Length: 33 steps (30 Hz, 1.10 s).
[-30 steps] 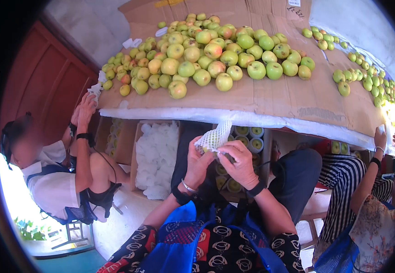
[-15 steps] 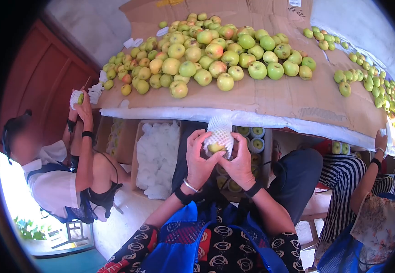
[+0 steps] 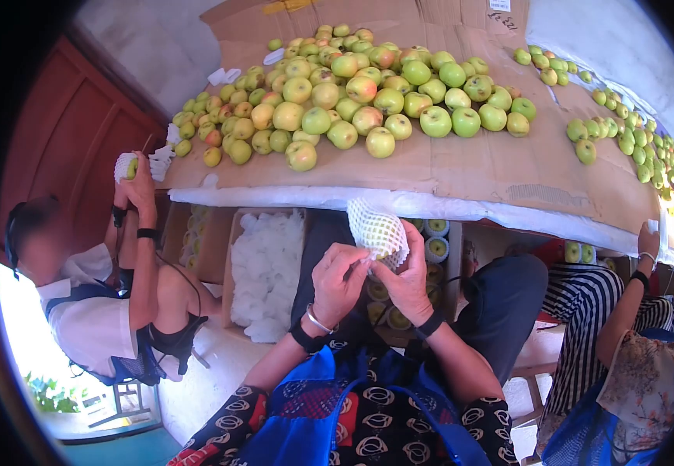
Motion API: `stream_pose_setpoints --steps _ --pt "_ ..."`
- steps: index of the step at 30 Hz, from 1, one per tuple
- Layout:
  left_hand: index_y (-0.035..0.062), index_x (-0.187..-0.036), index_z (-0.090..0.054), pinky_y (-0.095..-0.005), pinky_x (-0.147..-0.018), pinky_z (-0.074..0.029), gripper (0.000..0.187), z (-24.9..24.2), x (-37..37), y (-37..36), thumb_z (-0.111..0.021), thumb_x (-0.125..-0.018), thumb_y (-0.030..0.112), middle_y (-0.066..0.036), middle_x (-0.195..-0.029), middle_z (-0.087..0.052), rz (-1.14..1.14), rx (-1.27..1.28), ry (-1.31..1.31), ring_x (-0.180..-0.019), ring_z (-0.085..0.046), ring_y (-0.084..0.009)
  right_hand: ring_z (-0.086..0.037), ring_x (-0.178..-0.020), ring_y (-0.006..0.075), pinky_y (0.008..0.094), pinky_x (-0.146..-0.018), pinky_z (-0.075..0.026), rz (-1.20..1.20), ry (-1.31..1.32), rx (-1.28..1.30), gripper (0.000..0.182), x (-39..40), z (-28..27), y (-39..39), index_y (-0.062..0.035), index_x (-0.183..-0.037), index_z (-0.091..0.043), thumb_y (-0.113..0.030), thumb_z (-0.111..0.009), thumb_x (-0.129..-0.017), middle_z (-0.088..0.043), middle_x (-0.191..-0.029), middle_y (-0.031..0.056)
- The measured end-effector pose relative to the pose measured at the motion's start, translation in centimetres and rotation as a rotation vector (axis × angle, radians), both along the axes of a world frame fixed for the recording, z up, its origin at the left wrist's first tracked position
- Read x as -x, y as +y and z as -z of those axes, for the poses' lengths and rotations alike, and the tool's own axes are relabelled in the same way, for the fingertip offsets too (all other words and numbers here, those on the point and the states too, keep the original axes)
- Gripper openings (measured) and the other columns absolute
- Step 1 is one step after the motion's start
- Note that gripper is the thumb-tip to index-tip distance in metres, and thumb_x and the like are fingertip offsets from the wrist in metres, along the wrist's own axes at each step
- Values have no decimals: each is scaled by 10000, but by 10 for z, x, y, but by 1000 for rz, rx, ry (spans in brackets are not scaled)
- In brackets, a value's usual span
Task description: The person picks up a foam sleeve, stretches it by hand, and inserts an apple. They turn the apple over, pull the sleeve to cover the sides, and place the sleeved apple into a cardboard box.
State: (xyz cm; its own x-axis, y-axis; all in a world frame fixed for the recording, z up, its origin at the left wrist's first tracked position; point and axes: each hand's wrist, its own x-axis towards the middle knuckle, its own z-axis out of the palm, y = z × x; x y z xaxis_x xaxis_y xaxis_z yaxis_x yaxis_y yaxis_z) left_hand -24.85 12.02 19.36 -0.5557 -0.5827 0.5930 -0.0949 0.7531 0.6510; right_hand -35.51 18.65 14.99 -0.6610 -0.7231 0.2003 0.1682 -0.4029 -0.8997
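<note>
A green apple (image 3: 386, 255) is wrapped in a white foam net (image 3: 373, 225) in front of my chest, just below the table edge. My right hand (image 3: 408, 281) is closed around the apple's right side, with the thumb at its underside. My left hand (image 3: 337, 281) is closed in a pinch on the net's lower edge near the apple's bottom. The net covers most of the apple, and its loose upper end points up and left.
A heap of apples (image 3: 329, 95) lies on the cardboard-covered table (image 3: 461, 167). Below are a box of white foam nets (image 3: 263, 272) and a box of netted apples (image 3: 436, 227). A person on the left (image 3: 92, 295) holds a netted apple; another sits at right (image 3: 651, 380).
The net has been drawn further over the apple, and its top has tipped left. My left hand has moved lower, from the apple's side to the net's bottom edge.
</note>
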Motion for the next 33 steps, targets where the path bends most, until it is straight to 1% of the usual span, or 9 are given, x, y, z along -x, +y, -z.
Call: stream_pose_setpoints --steps 3,8,10,11,13,17,23,28,33 --pt "18 -856 -605 -272 -567 -469 126 4 -2 10 -658 -742 1 -89 -750 -589 4 -278 26 -646 -597 -182 -473 -1109 176 308 -945 -395 -20 -21 -12 707 -1 5 0 -6 -1273 -330 -14 -712 -678 -464 -1189 109" --pt "2 -828 -602 -230 -574 -465 103 -2 -4 18 -666 -748 16 -81 -701 -596 48 -202 13 -606 -594 -130 -478 -1105 174 304 -941 -400 -66 -45 -25 709 -4 21 0 -14 -1275 -319 -36 -714 -687 -470 -1188 97" --pt "-11 -856 -570 -206 -608 -474 66 0 -2 19 -614 -806 -14 -34 -732 -605 93 -513 14 -673 -576 -75 -483 -1100 173 300 -940 -401 -99 -112 9 703 -6 20 -2 -17 -1271 -321 -44 -716 -690 -475 -1185 94" --pt "-11 -856 -570 -206 -608 -474 66 2 -1 22 -614 -806 -14 -34 -732 -605 90 -510 15 -673 -576 -75 -492 -1090 170 297 -933 -407 -97 -151 33 697 -7 19 -2 -18 -1265 -327 -47 -719 -689 -485 -1179 90" --pt "-9 -910 -557 -205 -625 -483 109 10 2 29 -603 -813 -23 -43 -758 -613 180 -825 207 -689 -581 -73 -500 -1080 168 294 -926 -412 -90 -193 54 692 -5 20 -1 -19 -1259 -333 -49 -723 -688 -494 -1173 87" --pt "-1 -982 -538 -209 -638 -488 197 5 -4 25 -605 -800 -34 -55 -839 -612 303 -720 71 -711 -577 -73 -516 -1055 149 275 -901 -426 -60 -132 22 691 0 24 0 -20 -1254 -341 -52 -741 -691 -510 -1162 80" --pt "7 -1165 -464 -313 -908 -391 317 -6 -3 -38 -517 -875 122 -106 -1145 -517 -61 -375 185 -1050 -500 -171 -528 -1038 127 253 -888 -428 -83 116 -76 649 4 8 4 -9 -1246 -369 -48 -736 -711 -526 -1148 78" --pt "-27 -1138 -538 -321 -927 -405 325 4 12 -59 -428 -926 193 -125 -1176 -549 521 -1094 147 -1043 -538 -180 -532 -1036 132 261 -892 -427 -185 123 -49 616 -2 10 2 -4 -1229 -401 -50 -733 -711 -535 -1151 66" --pt "-30 -1115 -549 -301 -919 -421 318 22 10 -40 -420 -925 190 -121 -1141 -573 484 -1142 271 -1018 -560 -168 -522 -1073 153 269 -900 -418 -152 206 -132 607 0 5 5 -7 -1224 -414 -78 -731 -711 -534 -1161 84"
